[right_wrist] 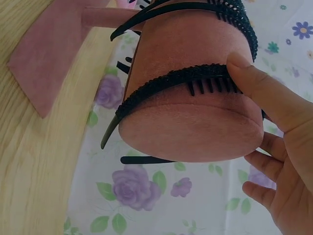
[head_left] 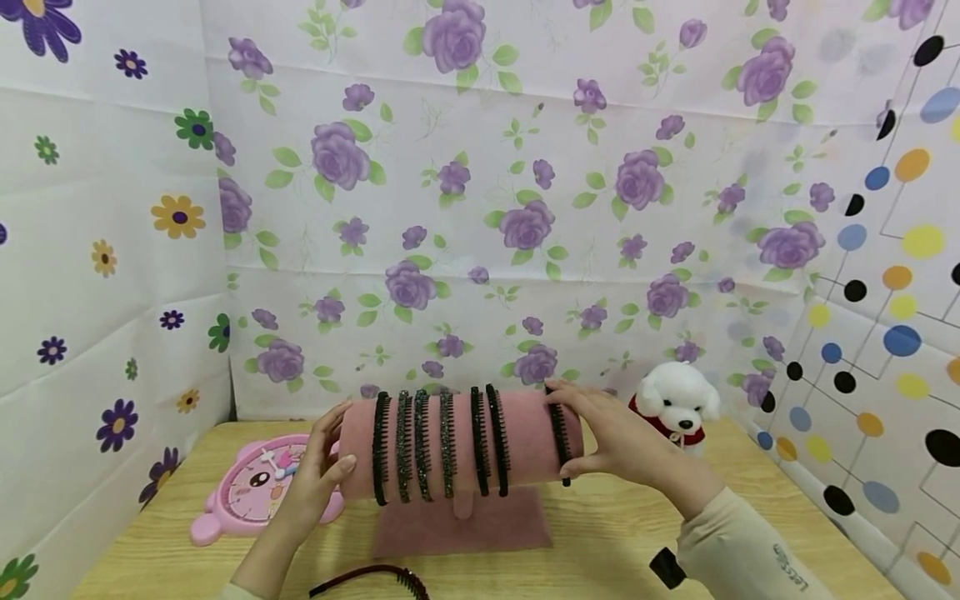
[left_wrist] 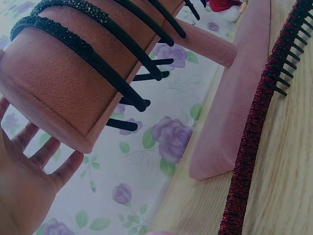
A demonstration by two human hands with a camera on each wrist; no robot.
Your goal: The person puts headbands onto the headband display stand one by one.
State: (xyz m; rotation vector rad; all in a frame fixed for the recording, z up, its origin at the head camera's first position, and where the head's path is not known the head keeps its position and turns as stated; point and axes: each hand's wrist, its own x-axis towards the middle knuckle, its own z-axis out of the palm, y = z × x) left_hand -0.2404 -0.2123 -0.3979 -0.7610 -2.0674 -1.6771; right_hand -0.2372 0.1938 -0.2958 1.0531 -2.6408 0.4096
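Note:
A pink velvety headband stand (head_left: 525, 433) carries several dark toothed headbands along its horizontal cylinder; some glitter. My left hand (head_left: 315, 467) holds the cylinder's left end, thumb in front and fingers round the end. In the left wrist view, the fingers of the left hand (left_wrist: 34, 171) touch the end's rim. At the right end, my right hand (head_left: 618, 433) holds a black headband (head_left: 558, 433) on the cylinder. The right wrist view shows the thumb of the right hand (right_wrist: 288, 127) on that headband (right_wrist: 176, 81), with the other fingers behind the cylinder, partly hidden.
A dark red headband (head_left: 375, 572) lies on the wooden table (head_left: 607, 550) in front of the stand. A pink toy clock (head_left: 247, 492) lies at the left. At the back right sits a white plush dog (head_left: 678, 400). A small black object (head_left: 666, 568) lies near the right sleeve.

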